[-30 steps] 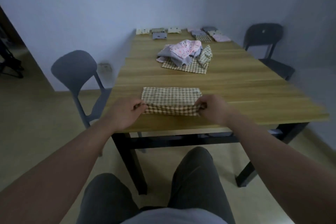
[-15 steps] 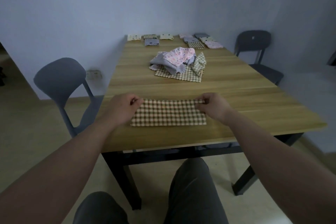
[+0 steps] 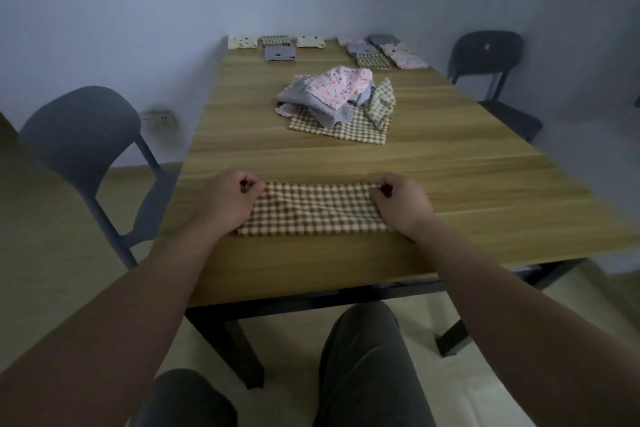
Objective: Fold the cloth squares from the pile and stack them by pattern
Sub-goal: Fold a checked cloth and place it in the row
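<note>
A brown-and-white checked cloth (image 3: 313,210), folded into a long strip, lies flat near the table's front edge. My left hand (image 3: 225,199) pinches its far left corner, and my right hand (image 3: 401,201) pinches its far right corner. Further back in the middle lies the pile of loose cloths (image 3: 337,94): a pink dotted one and grey ones on top of a spread checked one. Folded cloth stacks (image 3: 278,53) of several patterns line the far edge, more at the far right (image 3: 384,52).
The wooden table (image 3: 450,184) runs away from me to the wall. A grey chair (image 3: 83,135) stands at its left and a dark chair (image 3: 488,59) at the far right. My knees show below the front edge.
The near edge of the checked cloth was lifted and carried over to the far edge, leaving the cloth folded in half. Both hands moved away from me with it.
</note>
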`<state>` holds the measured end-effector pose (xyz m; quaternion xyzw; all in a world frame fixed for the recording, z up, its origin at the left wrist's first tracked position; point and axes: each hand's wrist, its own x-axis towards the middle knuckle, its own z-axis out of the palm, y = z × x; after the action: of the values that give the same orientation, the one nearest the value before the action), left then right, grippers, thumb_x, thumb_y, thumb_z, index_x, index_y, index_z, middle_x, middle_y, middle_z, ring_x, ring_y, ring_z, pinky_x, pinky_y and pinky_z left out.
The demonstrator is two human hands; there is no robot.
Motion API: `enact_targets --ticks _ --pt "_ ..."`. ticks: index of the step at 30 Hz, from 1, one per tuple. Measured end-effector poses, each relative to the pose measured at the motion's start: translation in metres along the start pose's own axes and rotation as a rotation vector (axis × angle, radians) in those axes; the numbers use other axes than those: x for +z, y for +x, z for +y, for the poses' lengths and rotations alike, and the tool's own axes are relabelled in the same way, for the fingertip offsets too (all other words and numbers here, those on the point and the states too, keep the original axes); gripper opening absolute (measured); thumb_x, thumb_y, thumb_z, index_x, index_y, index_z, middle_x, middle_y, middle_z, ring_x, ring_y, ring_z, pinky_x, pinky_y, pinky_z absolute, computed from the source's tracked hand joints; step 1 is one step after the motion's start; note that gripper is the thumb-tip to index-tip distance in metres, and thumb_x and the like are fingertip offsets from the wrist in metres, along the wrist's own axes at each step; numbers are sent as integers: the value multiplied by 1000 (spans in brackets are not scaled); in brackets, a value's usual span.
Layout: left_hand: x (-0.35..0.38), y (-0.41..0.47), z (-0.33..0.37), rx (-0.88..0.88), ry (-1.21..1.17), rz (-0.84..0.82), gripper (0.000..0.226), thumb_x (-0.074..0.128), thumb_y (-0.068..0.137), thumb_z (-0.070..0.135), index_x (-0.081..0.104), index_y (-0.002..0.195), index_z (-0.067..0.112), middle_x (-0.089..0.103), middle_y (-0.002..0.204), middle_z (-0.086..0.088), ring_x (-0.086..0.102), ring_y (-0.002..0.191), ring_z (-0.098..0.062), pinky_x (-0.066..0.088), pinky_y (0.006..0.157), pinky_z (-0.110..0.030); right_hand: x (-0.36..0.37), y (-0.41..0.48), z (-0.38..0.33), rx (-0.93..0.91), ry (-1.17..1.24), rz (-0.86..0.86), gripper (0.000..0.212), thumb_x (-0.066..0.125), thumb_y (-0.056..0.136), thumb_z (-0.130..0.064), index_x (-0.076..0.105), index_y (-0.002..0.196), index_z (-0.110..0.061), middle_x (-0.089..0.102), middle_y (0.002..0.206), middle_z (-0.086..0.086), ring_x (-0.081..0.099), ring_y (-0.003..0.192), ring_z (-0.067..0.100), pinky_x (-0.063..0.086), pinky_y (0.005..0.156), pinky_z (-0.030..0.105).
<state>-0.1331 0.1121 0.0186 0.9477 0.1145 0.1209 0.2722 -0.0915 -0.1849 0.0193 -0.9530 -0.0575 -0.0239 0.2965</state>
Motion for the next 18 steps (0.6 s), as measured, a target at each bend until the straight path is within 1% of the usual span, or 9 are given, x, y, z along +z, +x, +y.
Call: enact_targets --ticks 2,4,6,9,11,13,14,16,18 --pt "-1 2 -1 -10 -13 -7 23 56 101 42 70 105 24 58 98 8 53 90 -14 41 78 -31 -1 3 0 20 45 25 20 54 101 -35 67 98 -20 67 87 -1 64 82 21 53 68 33" --pt "-2 3 -3 -11 -28 -23 24 56 101 42 70 107 24 58 98 8 54 89 -14 42 78 -30 -2 5 -2 46 94 53 23 54 101 -36 68 97 -19 69 84 0 64 76 19 56 66 35" --pt "0 4 -4 -7 -41 -36 21 58 101 42 69 104 25 59 97 9 56 88 -14 42 76 -30 -4 8 -3 63 94 60 23 55 101 -36 69 98 -19 69 84 0 64 74 17 58 67 37" --pt "-2 5 -3 5 -35 -32 14 60 99 41 66 96 30 59 96 9 55 87 -12 41 75 -29 -3 10 -8 74 27 62 22 56 101 -37 69 101 -20 68 87 -2 64 80 19 58 71 37" --pt "0 7 -3 -5 -31 -48 13 62 99 41 65 95 30 60 96 9 54 88 -12 40 74 -29 -2 13 -10 101 -22 51 21 57 100 -39 68 102 -22 70 92 -1 64 85 21 59 75 40" --pt "-1 7 -2 -28 -55 -37 13 64 97 39 67 97 26 64 100 8 59 92 -13 42 74 -30 -1 13 -12 130 -42 32 20 57 99 -40 66 106 -24 70 102 2 64 92 24 58 80 40" --pt "-2 6 0 -40 -78 0 14 64 97 37 67 101 24 65 104 6 61 95 -15 43 75 -30 -2 12 -15 138 -41 30 22 57 99 -39 65 111 -23 69 109 5 63 98 26 56 83 39" --pt "-5 -2 5 -12 -26 153 18 61 98 30 66 112 20 61 116 0 59 105 -19 46 83 -33 -2 8 -20 115 -72 79 32 55 100 -37 59 126 -20 61 126 10 57 115 32 50 93 40" --pt "-2 -14 18 141 73 293 21 59 97 24 66 117 18 60 121 -3 57 111 -24 48 92 -39 1 0 -28 -2 -198 192 40 52 100 -35 55 136 -17 52 135 14 49 124 35 44 101 43"
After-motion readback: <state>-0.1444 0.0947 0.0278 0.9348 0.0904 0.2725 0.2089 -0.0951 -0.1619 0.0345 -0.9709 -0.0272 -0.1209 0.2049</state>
